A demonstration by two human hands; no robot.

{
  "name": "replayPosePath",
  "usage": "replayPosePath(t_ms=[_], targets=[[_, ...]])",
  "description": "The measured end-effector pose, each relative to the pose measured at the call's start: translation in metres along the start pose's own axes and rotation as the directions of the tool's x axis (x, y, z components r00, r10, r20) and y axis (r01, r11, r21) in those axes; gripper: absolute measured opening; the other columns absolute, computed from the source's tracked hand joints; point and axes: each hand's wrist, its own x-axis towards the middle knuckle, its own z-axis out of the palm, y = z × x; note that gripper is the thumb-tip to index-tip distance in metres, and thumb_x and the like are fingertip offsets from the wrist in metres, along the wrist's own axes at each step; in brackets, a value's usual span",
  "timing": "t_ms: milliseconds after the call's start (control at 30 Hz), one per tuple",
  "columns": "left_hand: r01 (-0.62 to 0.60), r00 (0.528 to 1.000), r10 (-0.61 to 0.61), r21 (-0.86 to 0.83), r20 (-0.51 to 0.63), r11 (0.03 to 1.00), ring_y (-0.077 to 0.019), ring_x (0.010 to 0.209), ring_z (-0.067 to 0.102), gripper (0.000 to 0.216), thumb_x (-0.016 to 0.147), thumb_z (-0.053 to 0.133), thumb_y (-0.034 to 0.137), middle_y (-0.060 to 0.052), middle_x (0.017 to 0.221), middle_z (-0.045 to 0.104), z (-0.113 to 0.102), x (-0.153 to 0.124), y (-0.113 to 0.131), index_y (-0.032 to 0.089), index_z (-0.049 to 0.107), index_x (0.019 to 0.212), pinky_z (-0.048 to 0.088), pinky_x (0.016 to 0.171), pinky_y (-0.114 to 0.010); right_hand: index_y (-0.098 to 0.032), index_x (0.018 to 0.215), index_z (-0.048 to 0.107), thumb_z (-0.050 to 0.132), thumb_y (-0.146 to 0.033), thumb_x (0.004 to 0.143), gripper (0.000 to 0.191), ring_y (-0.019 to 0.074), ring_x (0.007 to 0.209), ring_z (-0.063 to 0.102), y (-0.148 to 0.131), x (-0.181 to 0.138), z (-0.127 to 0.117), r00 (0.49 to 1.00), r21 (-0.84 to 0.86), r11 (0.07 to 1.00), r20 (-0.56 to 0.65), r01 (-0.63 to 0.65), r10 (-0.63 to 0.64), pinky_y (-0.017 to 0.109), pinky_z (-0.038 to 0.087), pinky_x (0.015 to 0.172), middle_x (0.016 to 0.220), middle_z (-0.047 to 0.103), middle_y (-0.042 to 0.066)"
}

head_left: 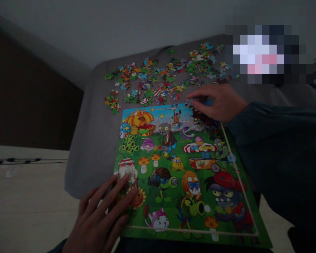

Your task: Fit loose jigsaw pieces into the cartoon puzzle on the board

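Note:
A colourful cartoon jigsaw puzzle board (171,189) with a pale raised frame line lies before me on a grey padded surface. My left hand (100,214) rests on the board's lower left edge, fingers spread and flat over the sunflower and striped figure. At the board's top right edge, my right hand (218,102) has thumb and forefinger drawn close together. Between those fingertips sits a small jigsaw piece (193,101), mostly hidden by them. Just past the board's top edge lie many loose jigsaw pieces (160,91) in a scattered heap.
The grey padded surface (94,151) has a rounded edge on the left, with light floor below. A pale wall (107,28) rises behind it. Dark panelling (28,105) stands at the left. A blurred-out patch (263,52) covers the back right.

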Motion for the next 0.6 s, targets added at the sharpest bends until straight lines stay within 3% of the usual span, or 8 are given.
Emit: replayPosePath(t_ms=[333, 600], targets=[[-0.001, 1.0, 0.001, -0.005, -0.003, 1.0, -0.0283, 0.145, 0.04, 0.061, 0.097, 0.051, 0.019, 0.001, 0.163, 0.039, -0.0024, 0.0052, -0.0005, 0.033, 0.039, 0.155, 0.035, 0.105, -0.04, -0.024, 0.108, 0.076, 0.062, -0.033, 0.091, 0.024, 0.0252, 0.087, 0.072, 0.0004, -0.0004, -0.0002, 1.0, 0.003, 1.0, 0.005, -0.009, 0.009, 0.042, 0.057, 0.084, 0.103, 0.078, 0.007], [0.028, 1.0, -0.028, -0.026, -0.007, 0.999, -0.0269, 0.143, 0.044, 0.058, 0.097, 0.051, 0.018, 0.0, 0.159, 0.046, -0.0013, 0.002, -0.0026, 0.035, 0.044, 0.152, 0.038, 0.107, -0.038, -0.025, 0.107, 0.076, 0.061, -0.031, 0.091, 0.023, 0.0242, 0.085, 0.071, 0.0009, -0.0003, 0.0002, 1.0, 0.001, 1.0, 0.009, -0.008, 0.008, 0.041, 0.057, 0.083, 0.102, 0.078, 0.006]])
